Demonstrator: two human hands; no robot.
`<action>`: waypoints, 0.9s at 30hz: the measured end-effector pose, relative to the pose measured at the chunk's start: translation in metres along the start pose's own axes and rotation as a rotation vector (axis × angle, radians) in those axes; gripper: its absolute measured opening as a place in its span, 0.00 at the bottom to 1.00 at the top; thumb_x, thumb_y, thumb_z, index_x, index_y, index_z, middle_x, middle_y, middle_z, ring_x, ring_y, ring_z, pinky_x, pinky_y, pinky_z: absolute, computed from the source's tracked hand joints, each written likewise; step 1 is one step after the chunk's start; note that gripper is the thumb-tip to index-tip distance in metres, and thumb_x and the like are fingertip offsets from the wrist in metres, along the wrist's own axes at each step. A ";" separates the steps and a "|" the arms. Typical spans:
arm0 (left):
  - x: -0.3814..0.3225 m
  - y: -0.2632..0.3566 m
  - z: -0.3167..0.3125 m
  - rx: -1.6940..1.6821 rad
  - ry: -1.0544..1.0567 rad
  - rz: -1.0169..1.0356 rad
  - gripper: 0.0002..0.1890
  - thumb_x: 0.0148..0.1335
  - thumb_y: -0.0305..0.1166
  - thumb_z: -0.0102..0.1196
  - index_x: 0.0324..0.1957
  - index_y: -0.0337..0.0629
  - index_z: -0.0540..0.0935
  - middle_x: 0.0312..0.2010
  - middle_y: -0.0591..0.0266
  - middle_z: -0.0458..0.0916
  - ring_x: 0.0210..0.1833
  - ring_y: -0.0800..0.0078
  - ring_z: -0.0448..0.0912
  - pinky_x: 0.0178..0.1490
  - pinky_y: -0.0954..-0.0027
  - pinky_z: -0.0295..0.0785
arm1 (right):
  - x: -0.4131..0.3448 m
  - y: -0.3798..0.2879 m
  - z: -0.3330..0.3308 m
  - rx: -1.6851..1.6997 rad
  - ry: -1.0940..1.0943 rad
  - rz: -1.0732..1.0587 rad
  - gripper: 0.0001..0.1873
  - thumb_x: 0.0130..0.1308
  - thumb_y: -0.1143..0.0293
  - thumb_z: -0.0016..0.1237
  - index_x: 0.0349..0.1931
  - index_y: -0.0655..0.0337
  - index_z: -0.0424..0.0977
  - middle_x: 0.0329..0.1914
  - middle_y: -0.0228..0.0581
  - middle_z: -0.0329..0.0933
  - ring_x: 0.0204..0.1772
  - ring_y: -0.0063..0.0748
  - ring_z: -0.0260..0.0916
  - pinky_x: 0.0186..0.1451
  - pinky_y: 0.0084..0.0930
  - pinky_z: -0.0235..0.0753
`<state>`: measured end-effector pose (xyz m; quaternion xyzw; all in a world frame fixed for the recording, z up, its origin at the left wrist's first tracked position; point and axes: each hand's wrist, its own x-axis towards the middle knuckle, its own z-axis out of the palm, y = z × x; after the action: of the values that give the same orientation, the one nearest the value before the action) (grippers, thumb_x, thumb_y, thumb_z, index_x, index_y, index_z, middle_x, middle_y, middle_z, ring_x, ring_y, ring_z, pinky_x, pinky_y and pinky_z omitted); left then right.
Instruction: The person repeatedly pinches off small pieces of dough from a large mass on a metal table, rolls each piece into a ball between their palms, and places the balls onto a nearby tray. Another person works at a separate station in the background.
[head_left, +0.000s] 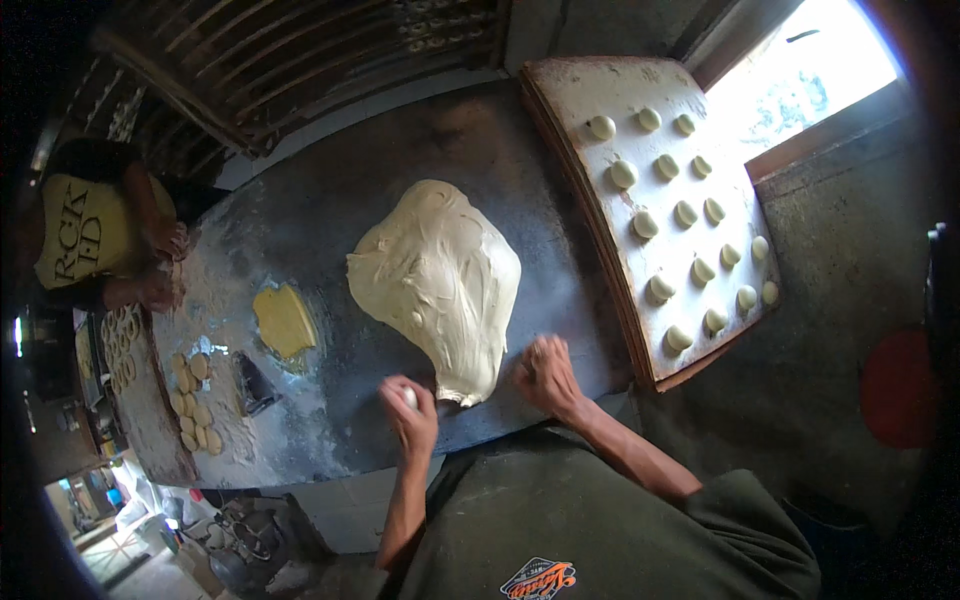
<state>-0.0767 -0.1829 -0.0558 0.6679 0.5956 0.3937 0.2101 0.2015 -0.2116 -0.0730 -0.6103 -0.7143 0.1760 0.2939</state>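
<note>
A large mass of pale, sticky dough (442, 277) lies on the dark worktable (360, 150) in front of me. My left hand (409, 412), beside the narrow near end of the dough, is curled around a small white dough ball (410, 398). To the right of that end, my right hand (546, 375) is bent and slightly blurred over the table; whether it holds anything is hidden. On the floured boards at the right, rows of small round dough balls (685, 214) rest apart from one another.
A yellow slab of fat or dough (285, 321), a dark metal scraper (255, 384) and flattened dough rounds (191, 405) lie at left. Another person's hands (161, 262) work at the far-left edge. Stacked wooden boards (600, 240) border the right side, below a bright window.
</note>
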 end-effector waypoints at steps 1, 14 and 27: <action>-0.013 -0.006 -0.014 0.047 -0.060 0.042 0.12 0.61 0.21 0.58 0.40 0.37 0.66 0.36 0.49 0.69 0.40 0.51 0.71 0.46 0.55 0.67 | -0.019 0.028 -0.008 0.090 -0.107 0.040 0.17 0.60 0.62 0.57 0.40 0.65 0.67 0.37 0.46 0.65 0.44 0.48 0.62 0.47 0.47 0.61; 0.009 -0.046 -0.058 0.212 -0.018 -0.015 0.16 0.60 0.23 0.62 0.43 0.41 0.67 0.37 0.51 0.73 0.40 0.51 0.74 0.48 0.52 0.68 | 0.023 0.036 -0.052 -0.283 -0.001 -0.016 0.22 0.58 0.64 0.59 0.45 0.69 0.66 0.37 0.48 0.67 0.41 0.52 0.64 0.46 0.51 0.61; -0.018 -0.023 -0.035 0.224 0.060 -0.110 0.14 0.58 0.22 0.62 0.42 0.39 0.70 0.39 0.49 0.74 0.41 0.49 0.73 0.48 0.51 0.69 | 0.014 0.006 -0.031 -0.135 0.065 0.011 0.15 0.56 0.75 0.57 0.38 0.64 0.65 0.37 0.52 0.64 0.42 0.54 0.64 0.44 0.48 0.64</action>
<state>-0.1176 -0.2017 -0.0567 0.6414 0.6776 0.3326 0.1373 0.2246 -0.1997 -0.0500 -0.6381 -0.7111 0.1094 0.2741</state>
